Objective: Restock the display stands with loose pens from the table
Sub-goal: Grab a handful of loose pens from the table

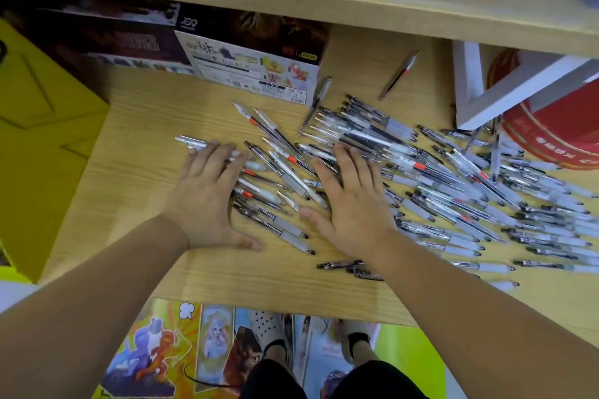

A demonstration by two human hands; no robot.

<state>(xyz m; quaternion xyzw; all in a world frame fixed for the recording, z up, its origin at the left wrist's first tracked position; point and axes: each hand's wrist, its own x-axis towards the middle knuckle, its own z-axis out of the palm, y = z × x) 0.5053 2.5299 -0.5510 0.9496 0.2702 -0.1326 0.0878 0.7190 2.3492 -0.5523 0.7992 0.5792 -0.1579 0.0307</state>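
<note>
Our left hand (207, 201) and right hand (353, 204) lie flat, fingers straight, a little apart, holding nothing. Loose pens (431, 172) lie under our fingertips and spread out past the right fingers. We should push them together gently, all pointing one way.

The pens (453, 178) run past the right edge, which also cuts the red tin (557, 126) partly behind a white frame (466, 81).

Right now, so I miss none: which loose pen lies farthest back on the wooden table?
The slim dark pen with a red band, alone beyond the heap of clear pens, left of the white frame.
</note>
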